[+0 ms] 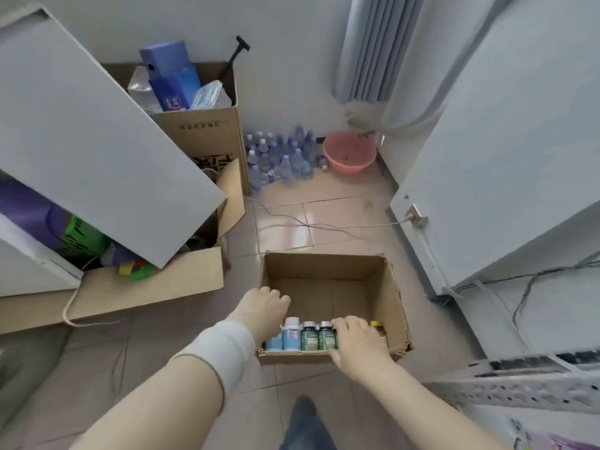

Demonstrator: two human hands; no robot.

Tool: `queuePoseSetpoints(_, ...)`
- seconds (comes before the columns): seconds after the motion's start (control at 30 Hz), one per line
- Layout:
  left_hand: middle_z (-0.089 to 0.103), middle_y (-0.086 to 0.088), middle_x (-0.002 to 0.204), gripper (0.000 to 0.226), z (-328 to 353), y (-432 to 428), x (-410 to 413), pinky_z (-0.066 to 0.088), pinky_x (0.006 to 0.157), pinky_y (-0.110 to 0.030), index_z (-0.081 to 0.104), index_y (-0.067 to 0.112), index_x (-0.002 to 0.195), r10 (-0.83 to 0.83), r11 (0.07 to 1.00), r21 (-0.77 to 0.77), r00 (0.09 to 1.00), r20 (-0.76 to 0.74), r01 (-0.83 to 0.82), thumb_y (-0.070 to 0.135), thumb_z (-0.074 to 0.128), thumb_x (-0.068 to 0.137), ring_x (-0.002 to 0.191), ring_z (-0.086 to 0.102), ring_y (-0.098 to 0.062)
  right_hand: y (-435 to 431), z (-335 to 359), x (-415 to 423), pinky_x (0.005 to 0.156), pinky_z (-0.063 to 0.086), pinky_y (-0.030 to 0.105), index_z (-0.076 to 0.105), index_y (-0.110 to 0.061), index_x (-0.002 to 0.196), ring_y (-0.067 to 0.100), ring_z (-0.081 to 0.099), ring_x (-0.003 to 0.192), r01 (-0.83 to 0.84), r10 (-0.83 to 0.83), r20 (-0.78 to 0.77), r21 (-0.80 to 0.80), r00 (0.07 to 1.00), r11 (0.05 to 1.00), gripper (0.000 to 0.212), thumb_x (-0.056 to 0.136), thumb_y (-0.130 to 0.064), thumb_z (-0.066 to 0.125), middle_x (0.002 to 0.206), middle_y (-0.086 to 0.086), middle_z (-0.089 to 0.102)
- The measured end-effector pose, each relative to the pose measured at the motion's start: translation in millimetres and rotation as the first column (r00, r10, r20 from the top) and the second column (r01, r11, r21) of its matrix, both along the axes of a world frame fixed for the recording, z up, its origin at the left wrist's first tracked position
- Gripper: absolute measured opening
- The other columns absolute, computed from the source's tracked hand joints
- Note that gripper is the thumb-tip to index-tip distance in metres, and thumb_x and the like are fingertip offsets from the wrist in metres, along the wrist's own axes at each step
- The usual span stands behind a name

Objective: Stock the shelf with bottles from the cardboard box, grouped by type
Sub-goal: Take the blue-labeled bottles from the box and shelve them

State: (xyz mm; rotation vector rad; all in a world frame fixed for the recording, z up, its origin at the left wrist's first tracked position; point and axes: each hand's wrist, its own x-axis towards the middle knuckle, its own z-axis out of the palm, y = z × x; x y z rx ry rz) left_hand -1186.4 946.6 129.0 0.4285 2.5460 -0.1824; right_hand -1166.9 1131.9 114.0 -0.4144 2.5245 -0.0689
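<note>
An open cardboard box (331, 271) stands on the tiled floor in front of me. A row of small bottles lines its near wall: blue-and-white bottles (291, 334) at the left, two dark green bottles (318, 336) beside them, and a yellow-capped bottle (376, 324) at the right. My left hand (264, 308) reaches in at the box's left near corner, fingers curled down above the blue bottles. My right hand (357, 341) lies over the bottles between the green ones and the yellow-capped one and hides them. The far half of the box is bare.
A grey perforated metal shelf (519, 381) juts in at the lower right. Larger cardboard boxes (146, 287) full of items stand at the left. Several water bottles (282, 157) and a pink basin (350, 152) sit by the far wall. Cables (324, 226) cross the floor.
</note>
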Motion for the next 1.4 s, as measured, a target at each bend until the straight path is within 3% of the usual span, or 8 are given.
queuePoseSetpoints(0.3, 0.048, -0.011, 0.123, 0.040, -167.8, -19.3, -39.8, 0.044, 0.085, -0.034, 0.040, 0.008, 0.125, 0.116, 0.987, 0.077, 0.957, 0.267, -0.141, 0.014, 0.053, 0.088, 0.114, 0.046, -0.027, -41.6, -169.4, -54.9, 0.109, 0.024, 0.033, 0.032, -0.011, 0.138, 0.026, 0.029, 0.135, -0.015, 0.020, 0.223, -0.024, 0.975, 1.000, 0.064, 0.088, -0.047, 0.051, 0.140, 0.008, 0.041)
queuePoseSetpoints(0.47, 0.051, -0.012, 0.126, 0.039, -237.8, -14.4, -78.0, 0.037, 0.095, -0.033, 0.042, 0.005, 0.125, -0.156, 0.983, -0.053, 0.945, 0.286, 0.178, 0.026, 0.049, 0.093, 0.117, 0.043, -0.028, -54.8, -241.8, -85.2, 0.115, 0.013, 0.035, 0.023, -0.009, 0.145, 0.025, 0.010, 0.144, 0.046, -0.040, 0.271, -0.015, 0.962, 0.999, 0.090, 0.079, -0.061, 0.056, 0.147, 0.005, 0.034)
queuePoseSetpoints(0.63, 0.057, -0.004, 0.123, 0.040, -277.9, -10.9, -98.3, 0.029, 0.100, -0.035, 0.049, 0.013, 0.124, -0.268, 0.923, -0.136, 0.853, 0.447, 0.361, 0.038, 0.049, 0.092, 0.116, 0.048, -0.024, -54.2, -282.8, -99.3, 0.112, 0.020, 0.037, 0.024, -0.013, 0.145, 0.028, 0.020, 0.139, 0.081, -0.055, 0.407, -0.046, 0.912, 0.996, 0.094, 0.074, -0.063, 0.061, 0.145, 0.007, 0.039)
queuePoseSetpoints(0.9, 0.063, -0.002, 0.108, 0.051, -287.2, -6.9, -121.0, 0.039, 0.083, -0.031, 0.060, 0.016, 0.110, -0.064, 0.991, -0.047, 0.760, 0.647, 0.123, 0.056, 0.062, 0.079, 0.100, 0.057, -0.023, -53.8, -293.8, -99.4, 0.092, 0.033, 0.033, 0.038, -0.019, 0.132, 0.025, 0.036, 0.120, 0.222, -0.122, 0.492, -0.150, 0.862, 0.963, 0.083, 0.063, -0.047, 0.077, 0.123, 0.007, 0.054)
queuePoseSetpoints(1.0, 0.059, -0.008, 0.112, 0.053, -283.7, -7.1, -121.2, 0.049, 0.079, -0.032, 0.059, 0.010, 0.113, 0.059, 0.998, -0.040, 0.733, 0.678, -0.043, 0.043, 0.073, 0.074, 0.099, 0.059, -0.026, -49.6, -291.5, -99.0, 0.090, 0.037, 0.032, 0.041, -0.022, 0.127, 0.023, 0.035, 0.117, 0.341, -0.187, 0.528, -0.209, 0.828, 0.916, 0.082, 0.058, -0.038, 0.082, 0.107, -0.002, 0.048)
queuePoseSetpoints(1.1, 0.045, -0.012, 0.119, 0.063, -272.8, -9.7, -117.9, 0.047, 0.080, -0.034, 0.047, 0.007, 0.122, 0.121, 0.988, -0.010, 0.747, 0.654, -0.152, 0.034, 0.076, 0.073, 0.102, 0.055, -0.030, -43.3, -286.4, -94.8, 0.089, 0.039, 0.031, 0.044, -0.026, 0.124, 0.022, 0.038, 0.113, 0.428, -0.235, 0.521, -0.288, 0.821, 0.857, 0.080, 0.055, -0.031, 0.084, 0.088, -0.016, 0.030)
queuePoseSetpoints(1.23, 0.041, -0.012, 0.120, 0.063, -255.8, -13.5, -110.7, 0.042, 0.076, -0.033, 0.041, 0.011, 0.124, 0.167, 0.964, 0.078, 0.805, 0.570, -0.255, 0.029, 0.076, 0.074, 0.104, 0.053, -0.032, -35.1, -278.8, -86.1, 0.095, 0.038, 0.029, 0.043, -0.033, 0.125, 0.020, 0.041, 0.112, 0.525, -0.318, 0.500, -0.354, 0.805, 0.773, 0.080, 0.056, -0.027, 0.085, 0.103, -0.006, 0.030)
queuePoseSetpoints(1.4, 0.049, -0.007, 0.129, 0.073, -228.1, -21.2, -103.6, 0.042, 0.095, -0.033, 0.035, 0.022, 0.139, 0.221, 0.895, 0.244, 0.847, 0.484, -0.373, 0.027, 0.072, 0.076, 0.119, 0.046, -0.026, -29.0, -264.4, -73.5, 0.096, 0.033, 0.022, 0.044, -0.035, 0.127, 0.018, 0.040, 0.116, 0.626, -0.397, 0.512, -0.422, 0.762, 0.656, 0.080, 0.059, -0.021, 0.085, 0.100, -0.012, 0.031)
